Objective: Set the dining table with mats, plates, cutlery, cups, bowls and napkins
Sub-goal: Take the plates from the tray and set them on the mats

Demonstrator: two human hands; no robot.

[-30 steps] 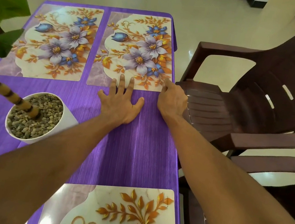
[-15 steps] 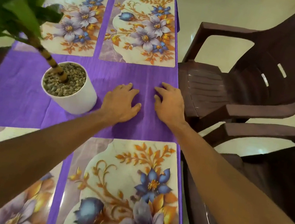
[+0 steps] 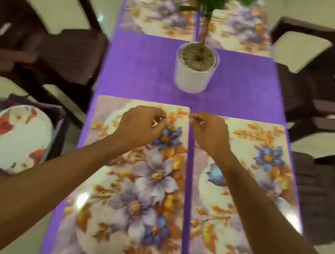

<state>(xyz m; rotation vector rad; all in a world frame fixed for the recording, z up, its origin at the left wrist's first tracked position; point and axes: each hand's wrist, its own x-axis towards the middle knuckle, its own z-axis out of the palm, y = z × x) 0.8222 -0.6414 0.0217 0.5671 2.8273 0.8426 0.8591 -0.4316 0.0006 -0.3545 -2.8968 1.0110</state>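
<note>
One purple tablecloth (image 3: 141,66) carries four mats (image 3: 159,15), so that step looks finished. Plates (image 3: 16,140) wait off its left edge, calling for a leftward reach. Left hand (image 3: 142,126) hovers above the near-left mat (image 3: 138,200), fingers curled, empty. Right hand (image 3: 210,132) curls at the near-right mat (image 3: 263,188) corner, grip unclear.

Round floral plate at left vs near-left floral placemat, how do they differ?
Shape: the round white plate with red-orange flowers is a disc; the rectangular placemat with purple and blue flowers is an oblong sheet. Place: the plate sits off to the left, tilted in a dark container; the placemat lies flat on the purple tablecloth. Both are glossy with floral prints.
</note>
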